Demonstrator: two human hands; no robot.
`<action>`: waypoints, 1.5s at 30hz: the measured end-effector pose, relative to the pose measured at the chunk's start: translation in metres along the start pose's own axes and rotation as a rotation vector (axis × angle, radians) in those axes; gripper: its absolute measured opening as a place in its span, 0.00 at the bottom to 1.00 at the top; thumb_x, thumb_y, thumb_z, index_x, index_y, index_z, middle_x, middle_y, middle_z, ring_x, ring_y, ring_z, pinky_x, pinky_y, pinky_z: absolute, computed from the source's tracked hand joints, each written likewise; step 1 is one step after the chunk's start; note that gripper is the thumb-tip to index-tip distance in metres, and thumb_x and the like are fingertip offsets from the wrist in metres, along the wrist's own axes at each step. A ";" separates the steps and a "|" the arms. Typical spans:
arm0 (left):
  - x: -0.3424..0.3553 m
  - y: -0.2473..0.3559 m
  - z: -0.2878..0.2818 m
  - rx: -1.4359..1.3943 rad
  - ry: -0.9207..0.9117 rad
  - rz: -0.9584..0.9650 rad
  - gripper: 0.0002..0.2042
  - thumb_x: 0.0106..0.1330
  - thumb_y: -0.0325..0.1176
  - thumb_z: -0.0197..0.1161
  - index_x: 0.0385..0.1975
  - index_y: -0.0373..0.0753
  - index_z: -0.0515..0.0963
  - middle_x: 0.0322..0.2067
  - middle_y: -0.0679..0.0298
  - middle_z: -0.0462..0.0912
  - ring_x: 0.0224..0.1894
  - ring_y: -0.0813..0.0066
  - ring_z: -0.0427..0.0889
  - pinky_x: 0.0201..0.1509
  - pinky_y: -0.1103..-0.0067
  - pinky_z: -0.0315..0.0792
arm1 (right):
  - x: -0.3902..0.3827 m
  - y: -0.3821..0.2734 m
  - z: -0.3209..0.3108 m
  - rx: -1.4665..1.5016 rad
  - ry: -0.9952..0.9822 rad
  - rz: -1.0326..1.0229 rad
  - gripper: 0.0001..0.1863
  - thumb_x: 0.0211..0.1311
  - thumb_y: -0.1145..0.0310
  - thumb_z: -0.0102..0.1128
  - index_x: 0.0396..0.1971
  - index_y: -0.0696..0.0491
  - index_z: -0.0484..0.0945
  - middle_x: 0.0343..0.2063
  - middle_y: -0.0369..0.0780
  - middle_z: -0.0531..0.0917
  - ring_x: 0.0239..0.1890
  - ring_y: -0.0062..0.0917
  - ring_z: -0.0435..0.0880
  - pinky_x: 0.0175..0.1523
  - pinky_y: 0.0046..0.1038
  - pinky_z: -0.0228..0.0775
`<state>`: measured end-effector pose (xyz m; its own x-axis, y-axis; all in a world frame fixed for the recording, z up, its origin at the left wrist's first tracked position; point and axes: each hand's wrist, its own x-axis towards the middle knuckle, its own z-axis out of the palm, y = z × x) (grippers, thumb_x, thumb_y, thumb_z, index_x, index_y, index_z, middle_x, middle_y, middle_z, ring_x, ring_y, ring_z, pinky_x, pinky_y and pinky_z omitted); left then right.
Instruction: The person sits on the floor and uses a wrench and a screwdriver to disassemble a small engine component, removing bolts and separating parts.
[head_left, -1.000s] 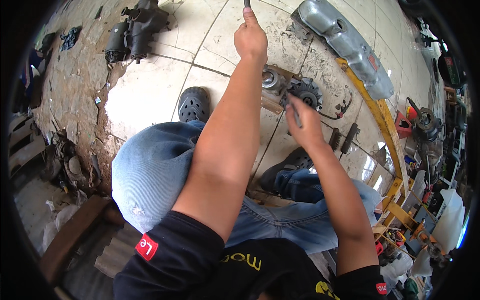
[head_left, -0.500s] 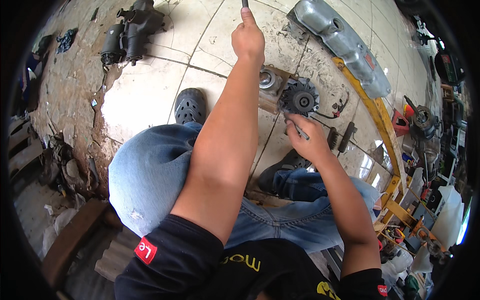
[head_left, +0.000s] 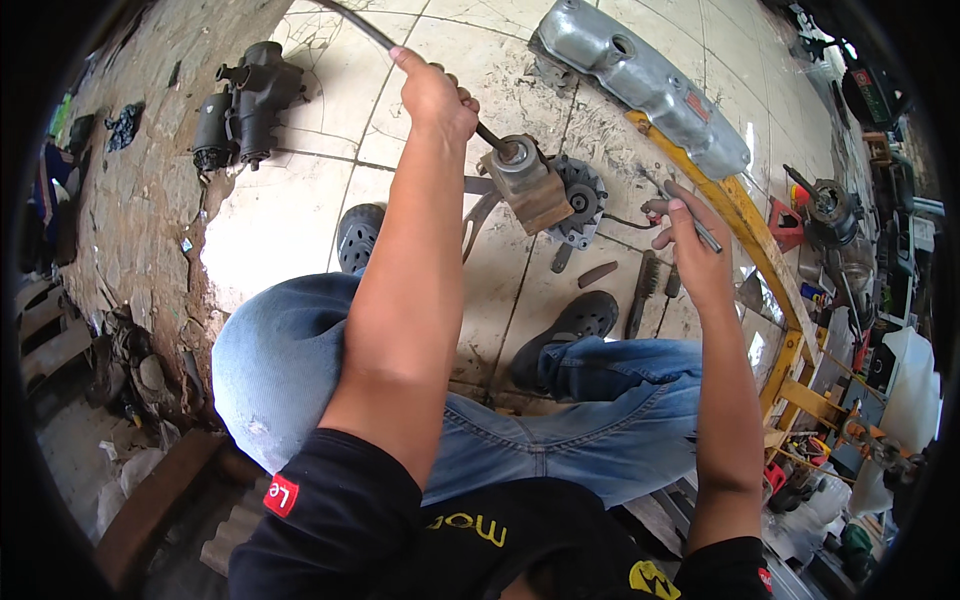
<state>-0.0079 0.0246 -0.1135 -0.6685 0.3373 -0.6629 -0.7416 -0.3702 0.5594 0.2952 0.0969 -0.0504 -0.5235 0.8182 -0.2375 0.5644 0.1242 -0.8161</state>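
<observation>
My left hand (head_left: 437, 100) is closed round a long dark rod (head_left: 355, 22) that slants down from the upper left. Its lower end meets the round metal collar on top of a worn metal block (head_left: 540, 200); whether it goes inside is unclear. Right behind the block, partly covered by it, sits an alternator (head_left: 580, 195) with a finned dark fan. My right hand (head_left: 700, 235) pinches a thin grey metal tool like a punch (head_left: 707, 236), held in the air to the right of the alternator, touching neither part.
On the tiles by my right shoe lie a brush (head_left: 642, 295) and a small curved brown piece (head_left: 597, 275). A silver valve cover (head_left: 650, 85) stands far right beside a yellow metal frame (head_left: 745, 215). A dark cast housing (head_left: 260, 105) lies far left.
My left hand has shifted left, and the rod now slants down to the block. My right hand has pulled away from the alternator to the right, still holding the thin tool. The view has shifted.
</observation>
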 end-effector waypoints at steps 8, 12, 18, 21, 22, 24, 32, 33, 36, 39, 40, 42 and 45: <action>0.004 -0.025 -0.018 -0.273 0.211 -0.017 0.33 0.71 0.68 0.30 0.29 0.38 0.59 0.23 0.64 0.58 0.23 0.69 0.52 0.26 0.73 0.56 | -0.010 0.029 0.028 -0.001 0.105 -0.006 0.19 0.69 0.64 0.54 0.54 0.57 0.78 0.38 0.45 0.86 0.28 0.24 0.83 0.42 0.25 0.73; -0.003 -0.036 -0.027 -0.325 0.286 -0.055 0.32 0.72 0.66 0.30 0.38 0.38 0.64 0.21 0.68 0.58 0.19 0.73 0.50 0.24 0.76 0.52 | 0.002 0.040 0.034 -0.221 0.048 -0.210 0.17 0.65 0.67 0.56 0.51 0.57 0.78 0.36 0.49 0.85 0.35 0.35 0.86 0.45 0.29 0.75; -0.007 -0.033 -0.023 -0.311 0.354 -0.071 0.32 0.72 0.67 0.29 0.34 0.38 0.62 0.22 0.67 0.57 0.22 0.71 0.49 0.25 0.75 0.53 | 0.019 0.040 0.062 -0.493 0.051 -0.405 0.17 0.63 0.66 0.57 0.50 0.58 0.77 0.38 0.53 0.84 0.40 0.46 0.84 0.47 0.36 0.76; -0.007 -0.040 -0.022 -0.302 0.348 -0.076 0.33 0.71 0.67 0.29 0.34 0.37 0.63 0.24 0.65 0.58 0.24 0.69 0.52 0.26 0.73 0.56 | -0.009 0.073 0.083 -0.628 0.017 -0.361 0.15 0.62 0.66 0.57 0.44 0.60 0.79 0.38 0.54 0.84 0.40 0.49 0.83 0.47 0.40 0.76; -0.006 -0.039 -0.022 -0.301 0.363 -0.077 0.34 0.71 0.68 0.29 0.36 0.36 0.64 0.25 0.65 0.59 0.25 0.68 0.52 0.27 0.72 0.56 | -0.011 0.071 0.082 -0.574 -0.030 -0.320 0.14 0.62 0.67 0.57 0.43 0.60 0.80 0.37 0.54 0.84 0.40 0.50 0.83 0.47 0.40 0.76; -0.007 -0.035 -0.023 -0.303 0.394 -0.075 0.35 0.71 0.68 0.30 0.39 0.35 0.66 0.27 0.64 0.61 0.25 0.67 0.53 0.28 0.72 0.58 | -0.011 0.056 0.071 -0.468 -0.125 -0.241 0.14 0.62 0.67 0.56 0.43 0.59 0.80 0.36 0.53 0.84 0.40 0.50 0.83 0.46 0.40 0.76; -0.007 -0.038 -0.021 -0.291 0.353 -0.075 0.37 0.71 0.68 0.29 0.42 0.33 0.66 0.28 0.63 0.62 0.25 0.68 0.54 0.27 0.72 0.58 | 0.002 0.056 0.077 -0.619 0.009 -0.369 0.13 0.63 0.68 0.55 0.44 0.58 0.80 0.35 0.54 0.84 0.41 0.49 0.83 0.46 0.39 0.75; -0.005 -0.039 -0.024 -0.289 0.347 -0.069 0.36 0.71 0.68 0.28 0.41 0.34 0.66 0.28 0.63 0.61 0.24 0.68 0.53 0.27 0.72 0.58 | -0.004 0.057 0.077 -0.589 -0.054 -0.323 0.13 0.63 0.68 0.54 0.43 0.58 0.80 0.35 0.54 0.84 0.40 0.49 0.83 0.45 0.39 0.75; 0.002 -0.037 -0.028 -0.304 0.373 -0.055 0.32 0.69 0.71 0.29 0.29 0.42 0.57 0.23 0.66 0.58 0.24 0.68 0.51 0.26 0.72 0.55 | -0.014 0.036 0.074 -0.498 -0.104 -0.275 0.13 0.64 0.69 0.54 0.42 0.58 0.81 0.35 0.54 0.84 0.39 0.49 0.83 0.45 0.40 0.75; 0.003 -0.035 -0.029 -0.323 0.364 -0.052 0.31 0.68 0.72 0.30 0.24 0.46 0.53 0.21 0.67 0.56 0.24 0.69 0.50 0.26 0.73 0.53 | 0.005 0.018 0.068 -0.377 0.163 -0.356 0.13 0.64 0.68 0.54 0.43 0.59 0.81 0.35 0.53 0.84 0.40 0.49 0.84 0.48 0.37 0.75; 0.002 -0.035 -0.030 -0.325 0.348 -0.053 0.31 0.68 0.72 0.30 0.24 0.46 0.52 0.21 0.67 0.56 0.24 0.69 0.50 0.26 0.73 0.53 | 0.008 0.025 0.071 -0.457 0.110 -0.372 0.13 0.64 0.69 0.54 0.42 0.59 0.81 0.35 0.54 0.84 0.41 0.49 0.84 0.48 0.38 0.75; -0.001 -0.041 -0.023 -0.317 0.335 -0.085 0.31 0.68 0.72 0.30 0.24 0.46 0.52 0.21 0.66 0.55 0.24 0.69 0.49 0.26 0.73 0.52 | 0.009 0.053 0.072 -0.629 0.020 -0.388 0.13 0.64 0.70 0.54 0.42 0.61 0.81 0.37 0.55 0.84 0.42 0.48 0.84 0.49 0.38 0.75; -0.003 -0.037 -0.024 -0.302 0.348 -0.067 0.34 0.71 0.68 0.29 0.40 0.37 0.62 0.25 0.65 0.59 0.24 0.69 0.51 0.27 0.73 0.56 | -0.010 0.059 0.075 -0.590 -0.176 -0.357 0.14 0.64 0.69 0.53 0.43 0.61 0.81 0.38 0.54 0.84 0.42 0.49 0.83 0.50 0.39 0.75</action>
<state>0.0231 0.0167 -0.1441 -0.5226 0.0782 -0.8490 -0.6985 -0.6103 0.3738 0.2855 0.0543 -0.1354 -0.8079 0.5746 -0.1306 0.5647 0.6916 -0.4504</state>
